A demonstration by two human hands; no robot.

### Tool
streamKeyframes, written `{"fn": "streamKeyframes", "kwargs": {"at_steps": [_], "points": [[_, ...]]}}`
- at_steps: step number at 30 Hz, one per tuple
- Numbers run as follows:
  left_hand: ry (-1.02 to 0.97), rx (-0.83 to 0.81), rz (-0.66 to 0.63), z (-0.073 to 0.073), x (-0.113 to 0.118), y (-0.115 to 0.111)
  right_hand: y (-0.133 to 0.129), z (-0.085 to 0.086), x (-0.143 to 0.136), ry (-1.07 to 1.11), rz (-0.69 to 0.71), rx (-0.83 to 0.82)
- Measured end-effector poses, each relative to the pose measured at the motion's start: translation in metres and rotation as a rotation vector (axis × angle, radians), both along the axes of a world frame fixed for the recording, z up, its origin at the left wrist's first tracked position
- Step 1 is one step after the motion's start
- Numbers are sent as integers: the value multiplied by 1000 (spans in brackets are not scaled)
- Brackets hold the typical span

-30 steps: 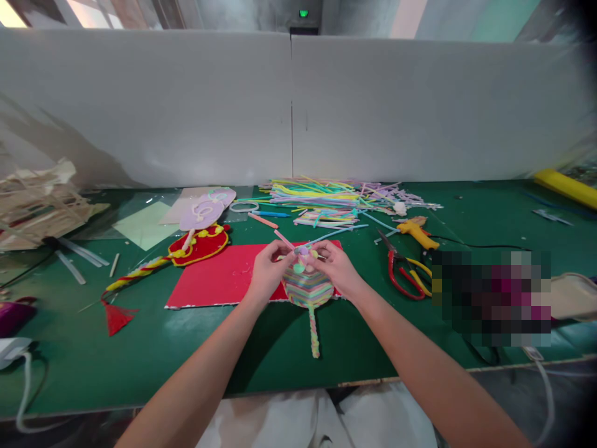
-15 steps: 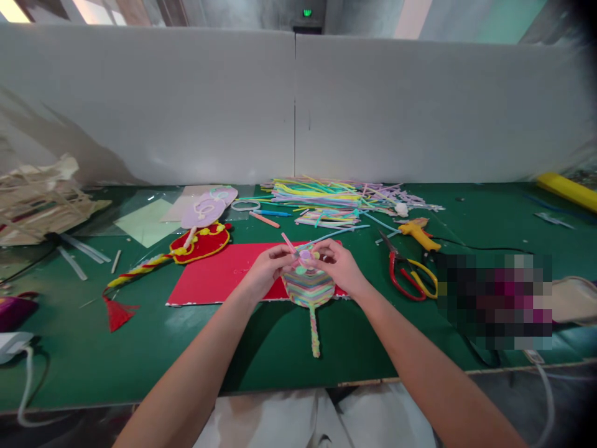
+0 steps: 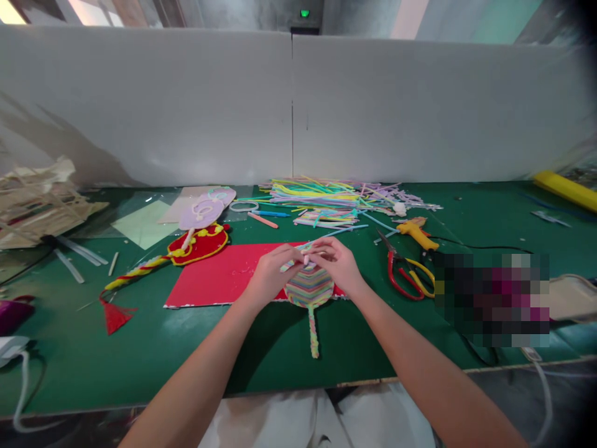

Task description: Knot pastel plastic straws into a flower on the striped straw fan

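Observation:
A round fan with pastel zigzag stripes and a fuzzy twisted handle lies partly on the red board, its handle toward me. My left hand is closed above its upper left edge, with a short pastel strip at the fingers. My right hand is closed at the upper right edge. The fingertips of both hands meet around a small pale pink piece, mostly hidden by the fingers; its exact kind cannot be made out. A light blue stem lies just behind the hands.
Pastel pipe cleaners lie heaped at the back. Scissors and a yellow glue gun with a cord are to the right. A red fan with a tassel, lilac fan shapes and green paper lie left.
My hands have drawn closer together above the fan. The pink stick that stuck up from my left hand and the coloured round pieces between the hands no longer show.

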State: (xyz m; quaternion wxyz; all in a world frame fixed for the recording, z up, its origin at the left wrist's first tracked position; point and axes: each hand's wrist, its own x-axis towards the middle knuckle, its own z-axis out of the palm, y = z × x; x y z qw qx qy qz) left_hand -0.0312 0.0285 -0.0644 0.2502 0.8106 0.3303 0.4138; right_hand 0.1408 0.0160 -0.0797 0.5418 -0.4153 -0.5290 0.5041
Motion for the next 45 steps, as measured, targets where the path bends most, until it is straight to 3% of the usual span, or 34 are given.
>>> {"fn": "streamKeyframes", "kwargs": {"at_steps": [7,14,24,29,32,36,45], "points": [[82,160,35,-3,1,-2,1,-2,-2,8,2,96],[-6,213,55,-2,3,-4,1,-3,-4,57,-18,149],[102,246,110,-12,2,2,-5,2,0,-199,48,309],[33,188,163,-13,3,4,-3,1,1,-337,42,443],[-10,60,163,-14,2,5,-3,-1,2,-345,52,468],[-14,-57,88,-12,1,6,-7,1,1,-336,99,434],[-83,-110,150,-6,2,4,-10,6,-3,-152,76,326]]}}
